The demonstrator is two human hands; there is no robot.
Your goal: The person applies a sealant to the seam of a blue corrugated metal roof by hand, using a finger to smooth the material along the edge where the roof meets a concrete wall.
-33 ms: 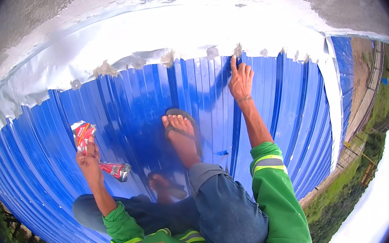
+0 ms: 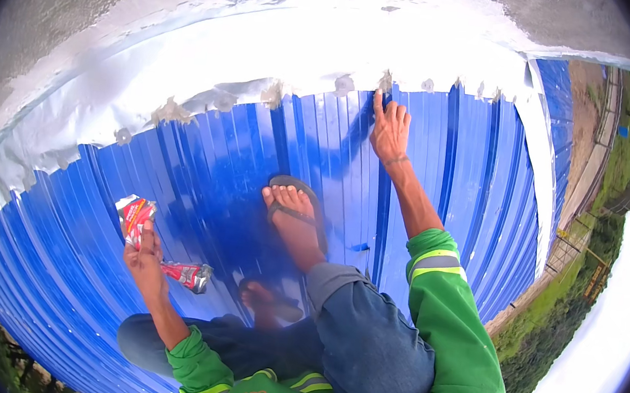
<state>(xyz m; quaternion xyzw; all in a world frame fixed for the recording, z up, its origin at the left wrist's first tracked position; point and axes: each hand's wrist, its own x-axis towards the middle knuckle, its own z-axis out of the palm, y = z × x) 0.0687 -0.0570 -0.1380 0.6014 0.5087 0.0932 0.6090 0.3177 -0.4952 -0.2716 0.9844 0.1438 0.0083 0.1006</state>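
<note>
My left hand [image 2: 142, 253] is closed on a crumpled red and silver foil packet [image 2: 135, 216]. Another red and silver piece [image 2: 188, 275] sticks out below the fingers; whether it belongs to the same packet I cannot tell. Farther up on the right, my right hand [image 2: 391, 129] has its index finger stretched out and the other fingers loosely bent, holding nothing. Its fingertip is at a grey sealant patch [image 2: 385, 79] on the lower edge of the shiny silver flashing sheet [image 2: 268, 57]. Under that edge runs the blue ribbed metal roof [image 2: 234, 165].
A rough grey wall [image 2: 66, 9] rises behind the flashing. My sandalled foot [image 2: 295, 206] rests on the roof between my hands. More grey patches [image 2: 270, 94] dot the flashing edge. At the right, a white trim strip [image 2: 538, 158] borders the roof, with ground and greenery beyond.
</note>
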